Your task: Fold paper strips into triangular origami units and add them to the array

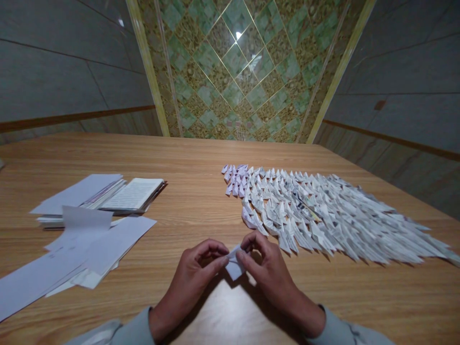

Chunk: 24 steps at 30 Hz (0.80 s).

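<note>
My left hand point(190, 282) and my right hand point(266, 278) meet above the wooden table, and the fingertips of both pinch a small folded piece of white paper point(234, 264) between them. Its lower corner hangs below my fingers. To the right of my right hand lie many small folded paper units point(323, 215) in overlapping rows, and the nearest ones are close to my right knuckles. Left of my left hand is a loose pile of white paper sheets point(100, 249).
The light wood table point(201, 158) runs to a far edge at the wall. An open, thick booklet point(132, 194) with printed pages lies on other papers at the left. Grey wall panels point(64, 72) and a green patterned tiled surface point(237, 62) stand beyond.
</note>
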Each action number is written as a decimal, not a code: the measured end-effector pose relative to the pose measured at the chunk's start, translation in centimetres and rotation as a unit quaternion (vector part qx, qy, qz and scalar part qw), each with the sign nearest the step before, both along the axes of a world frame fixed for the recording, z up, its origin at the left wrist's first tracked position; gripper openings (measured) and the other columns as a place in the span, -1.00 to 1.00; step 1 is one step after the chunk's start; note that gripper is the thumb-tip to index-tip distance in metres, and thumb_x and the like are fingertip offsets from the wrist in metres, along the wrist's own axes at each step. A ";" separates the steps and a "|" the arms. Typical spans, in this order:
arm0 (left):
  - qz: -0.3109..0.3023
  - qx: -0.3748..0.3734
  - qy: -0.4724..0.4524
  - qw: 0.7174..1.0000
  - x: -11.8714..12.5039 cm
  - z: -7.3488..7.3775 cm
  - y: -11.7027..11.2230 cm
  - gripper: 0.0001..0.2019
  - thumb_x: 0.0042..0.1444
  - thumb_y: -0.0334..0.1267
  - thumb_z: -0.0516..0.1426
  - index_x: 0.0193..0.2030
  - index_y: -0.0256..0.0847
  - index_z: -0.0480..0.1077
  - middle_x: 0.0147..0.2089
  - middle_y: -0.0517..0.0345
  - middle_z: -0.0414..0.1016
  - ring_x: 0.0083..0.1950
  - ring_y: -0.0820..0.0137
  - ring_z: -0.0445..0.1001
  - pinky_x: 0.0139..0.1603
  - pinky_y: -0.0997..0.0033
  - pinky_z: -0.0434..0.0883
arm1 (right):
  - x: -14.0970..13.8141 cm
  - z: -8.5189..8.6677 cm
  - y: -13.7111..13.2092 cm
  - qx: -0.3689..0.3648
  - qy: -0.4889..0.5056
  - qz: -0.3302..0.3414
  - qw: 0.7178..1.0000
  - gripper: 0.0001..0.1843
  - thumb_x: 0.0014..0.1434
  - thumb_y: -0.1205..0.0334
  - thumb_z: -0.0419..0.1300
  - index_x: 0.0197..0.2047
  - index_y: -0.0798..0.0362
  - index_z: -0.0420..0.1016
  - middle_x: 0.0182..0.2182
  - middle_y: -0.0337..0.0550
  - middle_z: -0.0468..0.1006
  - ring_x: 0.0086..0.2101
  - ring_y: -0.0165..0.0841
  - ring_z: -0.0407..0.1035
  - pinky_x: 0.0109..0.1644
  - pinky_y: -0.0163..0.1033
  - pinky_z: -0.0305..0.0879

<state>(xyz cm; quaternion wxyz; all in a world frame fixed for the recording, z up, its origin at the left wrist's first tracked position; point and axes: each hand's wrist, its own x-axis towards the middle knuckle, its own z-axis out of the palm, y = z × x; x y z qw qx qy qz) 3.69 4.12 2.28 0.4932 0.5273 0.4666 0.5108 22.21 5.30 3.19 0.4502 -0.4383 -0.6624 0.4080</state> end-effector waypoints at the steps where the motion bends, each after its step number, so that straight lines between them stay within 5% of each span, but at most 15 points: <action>1: 0.000 -0.002 -0.001 1.000 0.0 -0.1 0.0 -0.96 0.00 -0.32 0.33 -0.39 -0.21 0.58 -0.40 0.13 0.64 -0.33 0.31 0.57 -0.28 0.41 0.47 | 0.0 0.0 0.0 0.000 0.008 0.000 1.000 -0.93 0.16 0.25 0.23 -0.31 0.05 0.45 -0.40 -0.21 0.53 -0.37 -0.35 0.42 -0.29 -0.29 0.30; 6: -0.049 -0.052 0.005 0.997 -0.2 -0.2 0.0 -0.76 0.06 -0.25 0.32 -0.10 -0.20 0.59 -0.33 0.10 0.68 -0.29 0.27 0.60 -0.22 0.36 0.47 | 0.1 0.0 -0.1 0.021 0.014 0.017 1.000 -0.97 0.17 0.32 0.21 -0.33 0.04 0.47 -0.42 -0.24 0.54 -0.38 -0.38 0.41 -0.31 -0.32 0.27; 10: -0.094 -0.052 0.059 0.993 -0.5 0.2 -0.1 -0.84 0.10 -0.20 0.29 -0.38 -0.25 0.64 -0.39 0.06 0.65 -0.35 0.31 0.54 -0.28 0.40 0.40 | 0.2 0.2 -0.2 0.032 0.005 0.036 0.999 -0.95 0.17 0.32 0.22 -0.35 0.04 0.47 -0.43 -0.24 0.55 -0.38 -0.37 0.41 -0.29 -0.30 0.27; 15: -0.049 -0.049 0.041 0.997 -0.7 0.1 -0.1 -0.79 0.11 -0.16 0.28 -0.44 -0.23 0.60 -0.47 0.12 0.59 -0.42 0.37 0.46 -0.36 0.44 0.35 | 0.5 0.3 0.0 -0.003 -0.005 0.027 1.000 -0.85 0.16 0.22 0.28 -0.18 0.05 0.50 -0.29 -0.18 0.56 -0.26 -0.30 0.42 -0.20 -0.25 0.29; 24: -0.049 -0.039 0.058 0.996 -0.2 0.5 -0.9 -0.76 0.13 -0.14 0.27 -0.47 -0.23 0.59 -0.49 0.11 0.58 -0.43 0.34 0.46 -0.35 0.42 0.36 | -0.1 0.1 -0.5 -0.001 -0.015 0.032 0.999 -0.71 0.20 0.20 0.28 -0.52 0.05 0.39 -0.52 -0.30 0.37 -0.44 -0.39 0.26 -0.36 -0.27 0.14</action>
